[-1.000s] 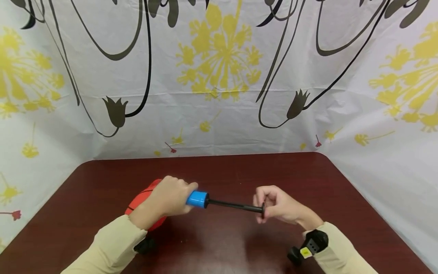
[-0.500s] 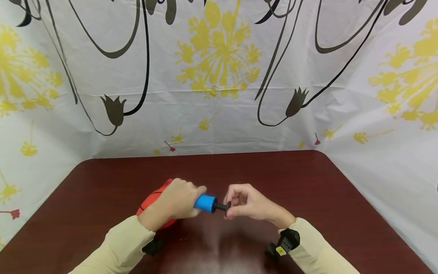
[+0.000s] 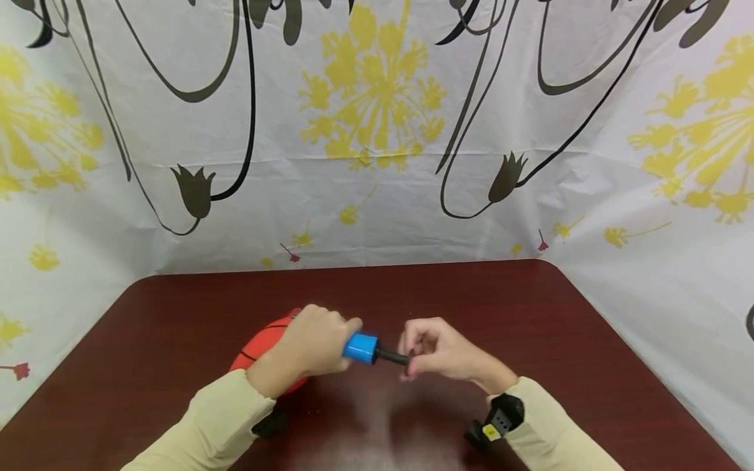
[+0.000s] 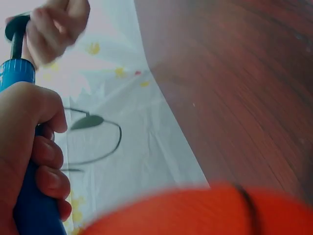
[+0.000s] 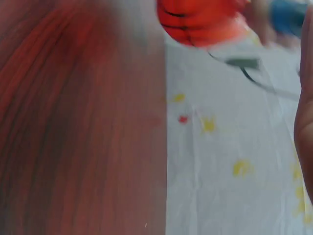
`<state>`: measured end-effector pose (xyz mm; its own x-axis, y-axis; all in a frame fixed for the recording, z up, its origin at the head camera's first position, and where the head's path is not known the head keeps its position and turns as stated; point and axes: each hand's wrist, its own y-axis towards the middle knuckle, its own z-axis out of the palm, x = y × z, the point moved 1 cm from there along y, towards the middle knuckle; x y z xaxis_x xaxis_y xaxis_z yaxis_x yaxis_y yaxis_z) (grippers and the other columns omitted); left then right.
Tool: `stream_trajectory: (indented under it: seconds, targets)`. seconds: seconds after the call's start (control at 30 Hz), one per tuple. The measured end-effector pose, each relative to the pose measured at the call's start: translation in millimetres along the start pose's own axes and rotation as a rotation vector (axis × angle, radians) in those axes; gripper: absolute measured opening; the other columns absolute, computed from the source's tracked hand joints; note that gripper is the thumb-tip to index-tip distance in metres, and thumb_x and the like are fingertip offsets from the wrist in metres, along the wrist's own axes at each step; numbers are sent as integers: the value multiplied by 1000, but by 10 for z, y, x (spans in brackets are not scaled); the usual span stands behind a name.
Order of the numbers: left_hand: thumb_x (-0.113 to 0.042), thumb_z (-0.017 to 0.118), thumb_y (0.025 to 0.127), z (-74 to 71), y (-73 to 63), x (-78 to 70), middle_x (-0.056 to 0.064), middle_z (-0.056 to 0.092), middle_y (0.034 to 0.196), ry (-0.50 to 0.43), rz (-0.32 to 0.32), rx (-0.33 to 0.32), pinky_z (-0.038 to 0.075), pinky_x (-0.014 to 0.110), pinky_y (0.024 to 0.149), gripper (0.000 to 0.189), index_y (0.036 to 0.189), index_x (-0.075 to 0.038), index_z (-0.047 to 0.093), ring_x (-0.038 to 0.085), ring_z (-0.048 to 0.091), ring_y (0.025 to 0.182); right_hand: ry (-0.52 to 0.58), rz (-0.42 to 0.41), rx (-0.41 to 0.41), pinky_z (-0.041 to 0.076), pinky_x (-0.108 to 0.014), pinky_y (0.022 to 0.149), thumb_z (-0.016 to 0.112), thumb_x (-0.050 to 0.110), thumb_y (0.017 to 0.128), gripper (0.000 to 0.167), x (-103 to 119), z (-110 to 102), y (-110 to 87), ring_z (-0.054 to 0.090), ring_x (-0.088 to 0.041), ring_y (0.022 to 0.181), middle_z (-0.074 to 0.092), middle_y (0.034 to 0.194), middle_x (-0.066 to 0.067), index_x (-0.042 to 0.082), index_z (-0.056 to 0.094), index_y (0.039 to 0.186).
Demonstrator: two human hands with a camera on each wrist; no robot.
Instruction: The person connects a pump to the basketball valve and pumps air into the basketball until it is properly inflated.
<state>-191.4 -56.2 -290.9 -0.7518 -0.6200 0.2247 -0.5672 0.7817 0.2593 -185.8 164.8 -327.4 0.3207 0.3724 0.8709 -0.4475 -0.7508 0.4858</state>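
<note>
A blue hand pump [image 3: 360, 347] lies nearly level above the table, its black plunger rod [image 3: 391, 356] partly out toward the right. My left hand [image 3: 315, 341] grips the pump's barrel, fingers curled round it, as the left wrist view also shows. At the rod's end, the thumb and fingers of my right hand [image 3: 444, 351] pinch the small black plunger handle [image 4: 17, 27]. An orange-red ball with black lines [image 3: 259, 343] sits behind and beside my left hand, which partly covers it. Whether the pump joins the ball is hidden by that hand.
Under both hands is a dark red-brown wooden table [image 3: 377, 288] with rounded far corners. A white cloth [image 3: 377, 216] printed with yellow flowers and dark stems hangs behind it and along the sides. Each wrist wears a black camera [image 3: 503, 415].
My right hand first moved left, pushing the long plunger rod almost fully in. It has since moved slightly right, drawing some rod out. My left hand, pump and ball shifted a little right.
</note>
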Motion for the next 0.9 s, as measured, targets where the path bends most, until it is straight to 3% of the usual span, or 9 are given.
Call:
stream_trajectory:
  seconds: [0.13,0.27,0.5,0.6,0.8,0.9]
  targets:
    - [-31,68,65,36,4,-50,-6,43,50,-14,19,-26,30,21,40,25,72,-14,51,6,35,41,-51,60,-44,50,-24,60,61,6,80,22,-36,81,65,63,-10,71,57,80,-10,-8,44,79]
    - [-31,67,68,32,-40,-15,-6,47,53,-45,20,-15,34,21,42,25,77,-13,52,6,39,42,12,96,-59,50,-24,62,60,0,80,20,44,37,-41,63,-11,73,59,86,-4,-9,43,80]
    - [-32,69,67,-14,-139,116,-3,57,61,-29,-55,36,41,23,48,31,85,-12,55,8,48,47,80,4,17,51,-29,61,56,0,83,16,215,-120,-321,63,-14,77,58,89,-6,-8,43,83]
    - [-33,69,66,-20,-90,91,-3,56,61,-11,-49,44,40,23,47,30,84,-13,55,8,47,47,4,-11,2,51,-30,60,58,3,82,18,175,-84,-239,63,-13,76,58,89,-4,-8,44,82]
    - [-29,68,66,-12,-2,-30,-5,47,54,-46,-19,8,35,22,43,25,77,-13,52,7,40,43,-293,-1,-101,46,-25,47,64,12,77,18,51,74,54,58,-7,64,57,82,-5,1,51,81]
    - [-29,68,67,-22,-14,-52,-5,48,54,-75,-7,9,36,21,43,25,77,-13,53,6,41,43,-265,15,-106,46,-23,48,65,9,77,17,65,91,58,59,-7,64,58,83,-2,0,52,81]
